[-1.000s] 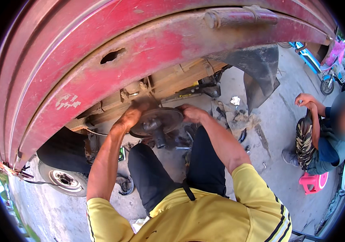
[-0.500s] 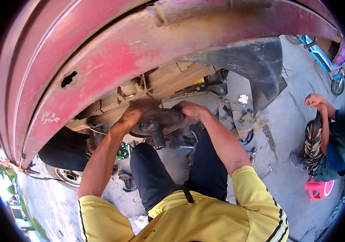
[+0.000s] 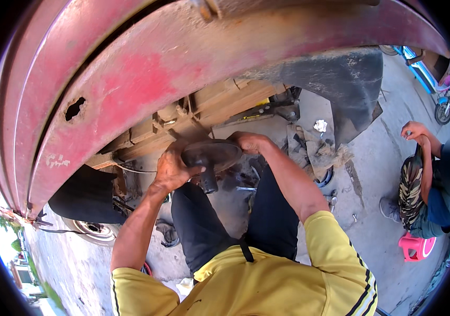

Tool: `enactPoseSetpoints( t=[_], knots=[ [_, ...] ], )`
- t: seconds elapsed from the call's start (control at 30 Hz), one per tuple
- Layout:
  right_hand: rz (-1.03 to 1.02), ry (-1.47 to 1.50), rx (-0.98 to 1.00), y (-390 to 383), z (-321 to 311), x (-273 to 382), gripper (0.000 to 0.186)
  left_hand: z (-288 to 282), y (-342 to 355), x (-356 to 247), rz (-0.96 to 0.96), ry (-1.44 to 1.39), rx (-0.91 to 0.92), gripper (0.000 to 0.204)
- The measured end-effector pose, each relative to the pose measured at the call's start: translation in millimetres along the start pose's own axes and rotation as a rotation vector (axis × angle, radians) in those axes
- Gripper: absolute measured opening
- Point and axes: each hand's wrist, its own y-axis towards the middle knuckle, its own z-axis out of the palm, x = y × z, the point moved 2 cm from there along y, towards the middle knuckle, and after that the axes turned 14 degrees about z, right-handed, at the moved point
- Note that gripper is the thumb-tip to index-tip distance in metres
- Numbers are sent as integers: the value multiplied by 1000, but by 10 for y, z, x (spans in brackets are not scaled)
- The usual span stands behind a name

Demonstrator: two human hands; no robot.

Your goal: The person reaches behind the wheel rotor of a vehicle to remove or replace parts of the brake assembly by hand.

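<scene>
Under the raised wheel arch of a red vehicle, a dark, greasy round brake plate [image 3: 222,152] faces me, with a thick stub axle [image 3: 208,180] jutting from it toward my knees. My left hand [image 3: 175,167] grips the plate's left edge, its thumb reaching across to the stub and the other fingers partly hidden behind. On the right rim my right hand [image 3: 248,142] is closed, most of its fingertips out of sight behind the plate. Rusty frame beams [image 3: 209,108] run just beyond both hands.
A dark mud flap [image 3: 341,84] hangs at the right of the arch. Dirty rags [image 3: 320,155] and metal parts lie on the concrete. A wheel [image 3: 92,231] is at the left. At the right a person [image 3: 430,184] sits on a pink stool [image 3: 417,247].
My left hand has come from behind the plate's upper left to its left side, and its thumb now shows. My right hand keeps its hold. The view has shifted slightly.
</scene>
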Motion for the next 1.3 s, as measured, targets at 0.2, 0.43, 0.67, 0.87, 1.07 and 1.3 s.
enactPoseSetpoints(
  t=[0.2, 0.43, 0.67, 0.87, 1.07, 1.3],
  knots=[
    [-129, -196, -39, 49, 52, 82, 40, -16, -82, 31, 25, 37, -76, 78],
    [1, -266, -112, -31, -53, 45, 44, -72, -15, -29, 25, -112, -25, 69],
    [58, 16, -301, -418, -114, -156, 25, -5, 4, -134, 50, 1, -66, 65],
    [-207, -74, -765, -1041, 161, 156, 22, 39, -14, 40, 62, -58, -93, 68],
    [-388, -433, -876, -947, 327, 828, 21, 28, 1, 33, -23, -91, -45, 71],
    [-316, -406, -627, -751, 282, 790, 20, 39, -50, 52, 23, -193, -160, 72]
  ],
)
